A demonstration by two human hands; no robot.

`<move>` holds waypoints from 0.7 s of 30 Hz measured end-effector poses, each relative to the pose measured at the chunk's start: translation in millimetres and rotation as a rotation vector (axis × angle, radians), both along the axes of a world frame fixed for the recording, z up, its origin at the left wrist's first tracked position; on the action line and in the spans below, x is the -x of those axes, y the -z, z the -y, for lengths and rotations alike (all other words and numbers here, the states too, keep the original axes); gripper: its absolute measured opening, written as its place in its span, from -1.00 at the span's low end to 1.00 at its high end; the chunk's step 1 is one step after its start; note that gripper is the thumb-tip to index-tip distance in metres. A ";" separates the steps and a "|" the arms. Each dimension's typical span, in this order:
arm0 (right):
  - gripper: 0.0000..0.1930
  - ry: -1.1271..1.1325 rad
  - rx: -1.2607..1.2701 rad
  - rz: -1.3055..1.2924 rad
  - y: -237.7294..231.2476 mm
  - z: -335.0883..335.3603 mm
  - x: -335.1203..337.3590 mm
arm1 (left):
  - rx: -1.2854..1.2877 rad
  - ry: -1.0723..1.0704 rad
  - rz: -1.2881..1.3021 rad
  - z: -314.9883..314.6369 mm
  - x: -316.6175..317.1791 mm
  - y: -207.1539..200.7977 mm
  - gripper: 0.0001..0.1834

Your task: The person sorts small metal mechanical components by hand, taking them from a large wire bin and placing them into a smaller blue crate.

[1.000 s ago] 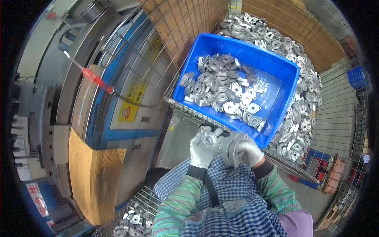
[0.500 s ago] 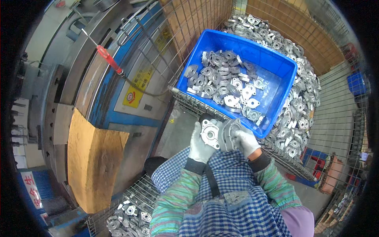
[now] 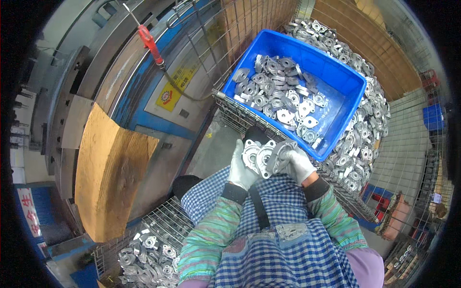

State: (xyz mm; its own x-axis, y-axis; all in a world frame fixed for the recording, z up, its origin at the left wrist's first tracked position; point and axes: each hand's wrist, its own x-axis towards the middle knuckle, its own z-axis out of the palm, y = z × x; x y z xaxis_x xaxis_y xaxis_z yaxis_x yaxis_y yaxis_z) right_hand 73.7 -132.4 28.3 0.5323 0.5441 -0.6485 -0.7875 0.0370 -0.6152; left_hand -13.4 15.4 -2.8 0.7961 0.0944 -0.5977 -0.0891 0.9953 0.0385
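My gloved left hand (image 3: pixel 241 170) is closed around the left end of a short row of grey metal flange castings (image 3: pixel 265 159), held above my lap. My gloved right hand (image 3: pixel 300 166) grips the right end of the row, its fingers around a casting (image 3: pixel 280 156) turned edge-on. The left castings show their round centres and bolt holes. Just beyond my hands, a blue plastic bin (image 3: pixel 336 109) holds a heap of similar castings (image 3: pixel 271 86), mostly toward its left side.
The bin rests on a wire cage (image 3: pixel 249 115) heaped with castings (image 3: pixel 367 120). At lower left, another wire basket (image 3: pixel 165 221) holds more castings. A red-handled tool (image 3: pixel 151 45) with a thin metal tip hangs by the machine. A cardboard piece (image 3: pixel 108 177) juts out at left.
The castings between my hands have fanned out, so another face shows beside the left one. The whole view has shifted slightly.
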 end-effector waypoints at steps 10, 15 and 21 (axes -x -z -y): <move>-0.59 -0.046 -0.045 0.092 -3.1 -2.3 6.4 | -0.045 0.040 -0.005 4.9 5.8 -4.1 -0.75; -0.59 -0.103 0.034 0.088 -2.5 0.4 6.3 | -0.036 0.019 -0.030 7.5 6.9 -4.7 -0.81; -0.60 -0.056 -0.165 -0.056 8.3 4.4 6.0 | 0.037 -0.018 0.039 6.7 9.5 0.8 -0.81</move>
State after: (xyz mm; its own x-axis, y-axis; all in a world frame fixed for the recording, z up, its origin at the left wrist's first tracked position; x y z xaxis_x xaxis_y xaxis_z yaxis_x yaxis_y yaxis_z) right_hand 67.7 -136.8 20.0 0.4635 0.6736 -0.5757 -0.8241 0.0888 -0.5595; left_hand -22.9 8.6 -3.6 0.8170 0.0870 -0.5700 -0.1072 0.9942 -0.0020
